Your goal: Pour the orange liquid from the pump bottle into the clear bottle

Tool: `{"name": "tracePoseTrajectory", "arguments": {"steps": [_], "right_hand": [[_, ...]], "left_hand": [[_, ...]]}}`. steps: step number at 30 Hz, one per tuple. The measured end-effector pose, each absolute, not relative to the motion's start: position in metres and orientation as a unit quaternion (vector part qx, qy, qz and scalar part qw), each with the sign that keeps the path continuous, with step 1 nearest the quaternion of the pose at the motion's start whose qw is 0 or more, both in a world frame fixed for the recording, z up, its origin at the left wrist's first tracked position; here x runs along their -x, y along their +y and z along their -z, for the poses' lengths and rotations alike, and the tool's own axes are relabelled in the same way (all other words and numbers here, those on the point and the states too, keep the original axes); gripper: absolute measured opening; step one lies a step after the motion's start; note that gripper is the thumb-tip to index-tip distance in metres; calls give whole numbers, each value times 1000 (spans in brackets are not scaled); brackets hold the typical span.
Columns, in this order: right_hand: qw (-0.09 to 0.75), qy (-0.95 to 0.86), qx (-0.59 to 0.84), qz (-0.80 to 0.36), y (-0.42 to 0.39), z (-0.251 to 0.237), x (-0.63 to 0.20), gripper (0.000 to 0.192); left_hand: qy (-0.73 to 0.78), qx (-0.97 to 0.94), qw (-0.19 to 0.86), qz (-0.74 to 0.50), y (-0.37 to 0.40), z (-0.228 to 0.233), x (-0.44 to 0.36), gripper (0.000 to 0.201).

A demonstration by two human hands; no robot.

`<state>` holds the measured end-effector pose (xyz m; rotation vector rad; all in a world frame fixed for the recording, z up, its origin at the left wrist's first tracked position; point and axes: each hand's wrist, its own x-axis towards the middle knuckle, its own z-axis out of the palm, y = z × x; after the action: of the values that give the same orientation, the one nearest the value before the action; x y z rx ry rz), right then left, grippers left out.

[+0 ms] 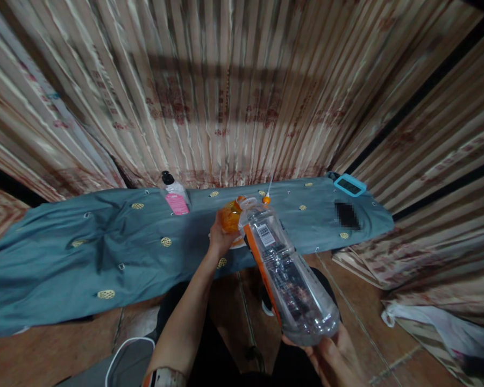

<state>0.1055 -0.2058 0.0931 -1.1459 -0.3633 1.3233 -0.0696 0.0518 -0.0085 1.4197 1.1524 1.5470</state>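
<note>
My left hand (221, 236) is closed around an orange, see-through bottle (230, 216) above the cloth-covered table (137, 252). My right hand (329, 357) grips the base of a large clear plastic bottle (290, 274) with an orange label and a barcode. This big bottle is tilted, its neck end up against the orange bottle; whether liquid passes between them I cannot tell. Just beyond the neck is a small orange round piece (267, 199) with a thin white stem. Part of a pale, plate-like rim (239, 243) shows under my left hand.
A pump bottle with a pink label (176, 201) stands at the table's back left. Towards the right end are a blue-framed device (350, 185) and a blurred-out dark item (347, 215). Striped curtains (226, 97) hang behind and at the sides. A white cable (125, 344) loops at lower left.
</note>
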Motion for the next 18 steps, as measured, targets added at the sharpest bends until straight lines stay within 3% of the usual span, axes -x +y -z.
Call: {"name": "tracePoseTrajectory", "arguments": {"steps": [12,18], "right_hand": [[634,-166,495,-571,-207,-88,-105,56],[633,-175,490,-573,-207,-88,-107,54]], "left_hand": [[472,-542,383,-580,48,2,70,66],[456,-547,374,-595,49,2,69,60]]}}
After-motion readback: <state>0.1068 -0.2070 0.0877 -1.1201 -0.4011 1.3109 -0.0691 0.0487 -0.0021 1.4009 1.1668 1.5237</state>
